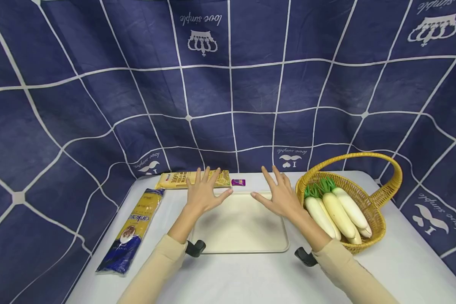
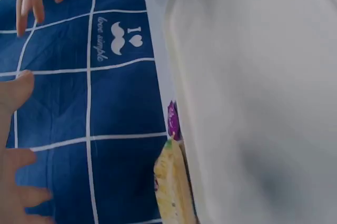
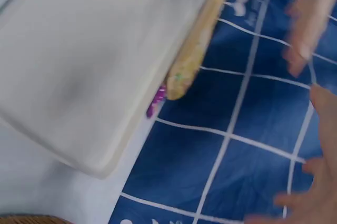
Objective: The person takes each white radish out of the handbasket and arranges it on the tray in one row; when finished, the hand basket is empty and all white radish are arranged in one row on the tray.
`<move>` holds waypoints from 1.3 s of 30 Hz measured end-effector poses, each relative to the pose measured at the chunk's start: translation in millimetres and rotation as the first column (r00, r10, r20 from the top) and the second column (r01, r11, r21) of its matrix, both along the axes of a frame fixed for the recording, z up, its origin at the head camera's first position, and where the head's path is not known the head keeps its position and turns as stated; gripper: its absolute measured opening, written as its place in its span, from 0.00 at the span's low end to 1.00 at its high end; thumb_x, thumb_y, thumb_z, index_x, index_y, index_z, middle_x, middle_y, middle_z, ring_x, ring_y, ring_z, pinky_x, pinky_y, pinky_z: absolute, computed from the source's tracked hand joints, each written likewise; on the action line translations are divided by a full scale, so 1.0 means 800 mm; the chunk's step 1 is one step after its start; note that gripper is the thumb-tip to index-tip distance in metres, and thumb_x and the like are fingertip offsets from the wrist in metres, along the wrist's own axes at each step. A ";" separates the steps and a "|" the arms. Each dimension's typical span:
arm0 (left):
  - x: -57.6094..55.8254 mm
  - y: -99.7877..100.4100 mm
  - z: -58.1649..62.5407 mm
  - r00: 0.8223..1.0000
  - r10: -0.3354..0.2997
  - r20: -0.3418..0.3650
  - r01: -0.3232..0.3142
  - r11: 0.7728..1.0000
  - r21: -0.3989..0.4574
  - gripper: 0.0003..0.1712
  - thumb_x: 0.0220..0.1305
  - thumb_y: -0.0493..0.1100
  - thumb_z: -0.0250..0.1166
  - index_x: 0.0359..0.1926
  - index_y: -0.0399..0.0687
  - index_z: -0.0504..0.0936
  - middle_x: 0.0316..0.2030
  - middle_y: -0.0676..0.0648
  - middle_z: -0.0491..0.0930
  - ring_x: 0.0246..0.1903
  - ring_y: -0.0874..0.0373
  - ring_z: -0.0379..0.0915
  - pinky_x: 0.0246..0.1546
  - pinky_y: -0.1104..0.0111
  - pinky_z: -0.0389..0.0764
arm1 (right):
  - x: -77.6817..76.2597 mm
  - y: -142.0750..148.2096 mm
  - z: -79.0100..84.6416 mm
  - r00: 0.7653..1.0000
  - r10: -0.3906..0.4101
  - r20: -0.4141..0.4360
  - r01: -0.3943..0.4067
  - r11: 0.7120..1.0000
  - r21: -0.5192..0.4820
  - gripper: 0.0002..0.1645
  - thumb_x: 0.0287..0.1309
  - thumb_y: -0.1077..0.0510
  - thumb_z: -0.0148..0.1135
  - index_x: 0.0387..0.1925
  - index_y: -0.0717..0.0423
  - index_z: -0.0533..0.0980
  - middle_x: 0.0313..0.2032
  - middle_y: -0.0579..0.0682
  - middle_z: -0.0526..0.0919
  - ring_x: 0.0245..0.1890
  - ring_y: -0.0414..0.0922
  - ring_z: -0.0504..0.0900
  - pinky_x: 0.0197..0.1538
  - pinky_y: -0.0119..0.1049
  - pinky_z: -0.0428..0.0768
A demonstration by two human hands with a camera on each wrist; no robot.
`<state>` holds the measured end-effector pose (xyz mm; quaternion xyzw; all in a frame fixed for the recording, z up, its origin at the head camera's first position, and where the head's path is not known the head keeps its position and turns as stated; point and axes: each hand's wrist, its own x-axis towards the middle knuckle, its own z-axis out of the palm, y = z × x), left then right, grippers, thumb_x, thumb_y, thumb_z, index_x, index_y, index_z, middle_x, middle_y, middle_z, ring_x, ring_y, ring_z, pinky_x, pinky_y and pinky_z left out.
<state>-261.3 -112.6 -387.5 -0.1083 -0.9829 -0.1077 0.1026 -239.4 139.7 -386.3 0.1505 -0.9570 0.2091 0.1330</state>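
Both hands hover over a cream rectangular tray (image 1: 239,240), holding nothing. My left hand (image 1: 202,195) has its fingers spread above the tray's far left part, near a yellow noodle-like packet (image 1: 175,180). Over the far right part is my right hand (image 1: 283,196), fingers also spread, left of a wicker basket (image 1: 380,228). In the left wrist view the tray (image 2: 263,103) fills the right side, with the left hand (image 2: 18,182) at the left edge. The right wrist view shows the right hand (image 3: 310,192) blurred at lower right, beside the tray (image 3: 79,77).
White radishes (image 1: 338,211) with green tops lie in the basket, whose handle arches up. A small purple wrapped packet (image 1: 238,182) sits behind the tray. At left lies a gold and blue packet (image 1: 131,232). Blue gridded cloth (image 1: 251,93) hangs behind the white table (image 1: 235,278).
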 end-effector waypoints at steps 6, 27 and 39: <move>0.021 -0.041 -0.030 0.982 -0.116 0.152 0.094 0.985 0.143 0.46 0.56 0.63 0.63 0.69 0.46 0.61 0.65 0.36 0.64 0.65 0.32 0.55 0.60 0.36 0.61 | 0.039 0.042 -0.005 0.977 0.212 0.039 -0.192 0.938 -0.287 0.46 0.54 0.47 0.66 0.70 0.54 0.56 0.62 0.65 0.67 0.54 0.60 0.75 0.50 0.51 0.80; 0.017 -0.129 -0.083 0.824 -0.117 0.554 0.019 0.984 0.180 0.61 0.26 0.48 0.82 0.66 0.43 0.65 0.61 0.32 0.68 0.61 0.34 0.61 0.61 0.41 0.64 | 0.064 0.234 -0.012 0.984 0.034 0.172 0.008 0.971 -0.237 0.38 0.58 0.55 0.63 0.60 0.78 0.61 0.47 0.76 0.75 0.41 0.66 0.79 0.39 0.49 0.83; 0.010 -0.123 -0.085 0.818 -0.081 0.569 -0.007 0.989 0.151 0.63 0.23 0.48 0.83 0.67 0.48 0.65 0.59 0.34 0.71 0.61 0.36 0.63 0.60 0.41 0.65 | 0.043 0.283 -0.024 0.964 -0.039 0.263 0.064 0.994 -0.086 0.41 0.56 0.51 0.64 0.59 0.78 0.62 0.46 0.79 0.73 0.41 0.70 0.77 0.38 0.58 0.80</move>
